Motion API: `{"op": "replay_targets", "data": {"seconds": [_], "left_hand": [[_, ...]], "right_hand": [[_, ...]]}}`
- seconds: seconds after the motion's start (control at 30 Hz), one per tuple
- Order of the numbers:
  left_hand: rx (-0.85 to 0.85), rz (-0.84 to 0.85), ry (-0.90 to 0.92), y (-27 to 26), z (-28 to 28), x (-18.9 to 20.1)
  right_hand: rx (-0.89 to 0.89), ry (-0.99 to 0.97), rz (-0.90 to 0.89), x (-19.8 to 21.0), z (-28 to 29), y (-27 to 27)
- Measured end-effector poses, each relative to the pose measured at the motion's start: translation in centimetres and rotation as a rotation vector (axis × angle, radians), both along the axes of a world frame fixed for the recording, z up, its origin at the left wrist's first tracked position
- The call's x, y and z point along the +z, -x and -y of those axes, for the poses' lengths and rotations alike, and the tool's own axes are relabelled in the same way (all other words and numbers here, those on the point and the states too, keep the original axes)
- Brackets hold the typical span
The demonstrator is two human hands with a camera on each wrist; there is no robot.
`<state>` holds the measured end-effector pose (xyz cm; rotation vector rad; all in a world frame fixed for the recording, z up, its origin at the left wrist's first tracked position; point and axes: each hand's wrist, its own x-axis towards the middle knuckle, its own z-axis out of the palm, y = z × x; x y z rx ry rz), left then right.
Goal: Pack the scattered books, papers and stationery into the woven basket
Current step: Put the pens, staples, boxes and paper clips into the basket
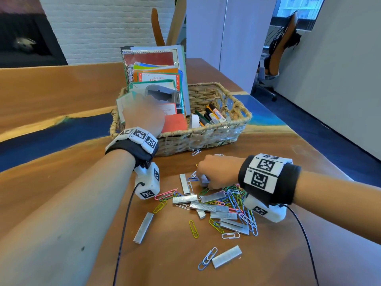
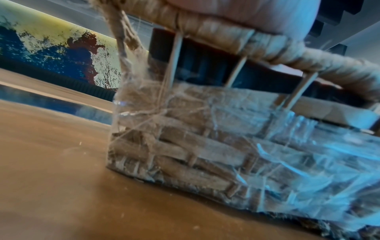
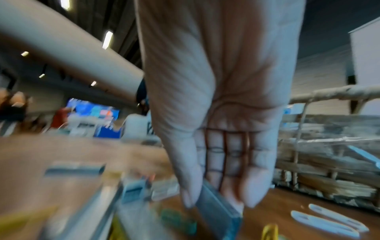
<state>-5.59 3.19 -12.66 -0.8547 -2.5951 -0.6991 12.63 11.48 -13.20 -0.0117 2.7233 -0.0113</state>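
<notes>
The woven basket (image 1: 206, 137) stands on the wooden table, with notebooks (image 1: 152, 58) upright in its left half. A red pad (image 1: 175, 122), a tape roll (image 1: 193, 120) and markers (image 1: 214, 115) lie in it too. My left hand (image 1: 144, 114) reaches over the basket's near left rim (image 2: 205, 24), its palm on the rim and its fingers hidden. In front of the basket lie several coloured paper clips (image 1: 235, 197) and grey staple strips (image 1: 206, 207). My right hand (image 1: 207, 182) is down in this pile. Its thumb and fingers pinch one staple strip (image 3: 222, 212).
Loose staple strips lie nearer me (image 1: 143, 228) (image 1: 226, 256), with paper clips (image 1: 193, 229) among them. The table's right edge (image 1: 309, 137) drops to a blue floor. A white partition (image 1: 226, 38) and a chair (image 1: 282, 44) stand behind. Black cables (image 1: 123, 234) trail from both wrists.
</notes>
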Motion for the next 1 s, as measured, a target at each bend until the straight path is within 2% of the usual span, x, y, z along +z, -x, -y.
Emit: {"op": "replay_targets", "data": {"seconds": [0.07, 0.2, 0.3, 0.43, 0.6, 0.7, 0.8, 0.83, 0.9, 1.0], "left_hand": [[0.001, 0.003, 0.0, 0.0, 0.0, 0.0], [-0.003, 0.01, -0.013, -0.1, 0.1, 0.0], [-0.006, -0.003, -0.01, -0.1, 0.1, 0.1], [-0.012, 0.01, -0.009, -0.1, 0.1, 0.1], [-0.012, 0.014, -0.001, 0.1, 0.2, 0.0], [-0.013, 0.008, 0.004, 0.1, 0.1, 0.0], [-0.015, 0.006, -0.005, 0.1, 0.1, 0.0], [-0.016, 0.004, -0.007, 0.1, 0.1, 0.1], [-0.014, 0.006, 0.0, 0.0, 0.1, 0.1], [-0.009, 0.006, 0.015, -0.2, 0.1, 0.1]], "right_hand": [[-0.045, 0.144, -0.122, 1.3, -0.9, 0.2], [-0.289, 0.319, -0.546, 5.8, -4.4, 2.1], [-0.455, 0.259, -0.729, 7.5, -8.1, 4.0], [-0.528, 0.04, -0.615, 6.1, -11.0, 5.2], [-0.635, 0.023, -0.515, 3.7, -12.0, 5.7], [-0.58, 0.028, -0.63, 4.0, -11.4, 5.3], [-0.483, 0.216, -0.77, 5.6, -9.0, 3.9], [-0.454, 0.302, -0.75, 6.0, -7.8, 3.2], [-0.384, 0.394, -0.601, 6.1, -5.1, 2.2], [-0.289, 0.379, -0.361, 4.1, -1.9, 1.8]]}}
